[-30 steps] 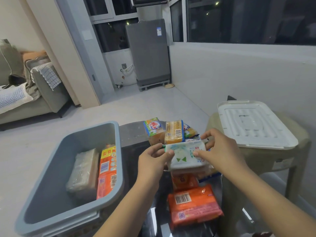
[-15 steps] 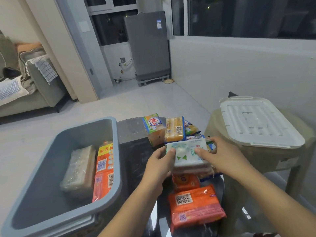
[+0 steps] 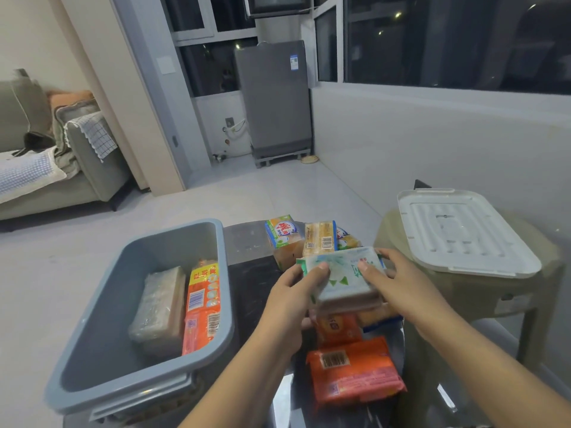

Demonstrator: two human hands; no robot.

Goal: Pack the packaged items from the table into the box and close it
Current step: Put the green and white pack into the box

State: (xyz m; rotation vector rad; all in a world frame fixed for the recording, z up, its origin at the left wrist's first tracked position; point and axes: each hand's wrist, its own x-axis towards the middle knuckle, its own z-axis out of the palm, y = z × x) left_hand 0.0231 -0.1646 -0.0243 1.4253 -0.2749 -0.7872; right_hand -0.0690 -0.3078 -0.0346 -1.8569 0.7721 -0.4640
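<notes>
A white-and-green soap pack (image 3: 341, 278) is held above the dark table (image 3: 247, 242), with my left hand (image 3: 293, 298) gripping its left end and my right hand (image 3: 398, 282) its right end. Under it lie orange packs (image 3: 352, 370) near me. A green-and-blue pack (image 3: 281, 231) and a yellow pack (image 3: 319, 239) stand further back. The grey box (image 3: 222, 304) sits at the left, holding a clear-wrapped block (image 3: 159, 308) and an orange-yellow pack (image 3: 202, 304). Its white lid (image 3: 463, 231) rests on a stool at the right.
The beige plastic stool (image 3: 494, 291) stands close to the table's right side. A grey appliance (image 3: 275, 100) stands against the far wall, and a sofa (image 3: 46, 162) is at the far left. Pale floor tiles surround the table.
Both hands kept hold of the white-and-green pack and tilted it a little, its near edge dropping lower over the pile. The camera view shifted slightly.
</notes>
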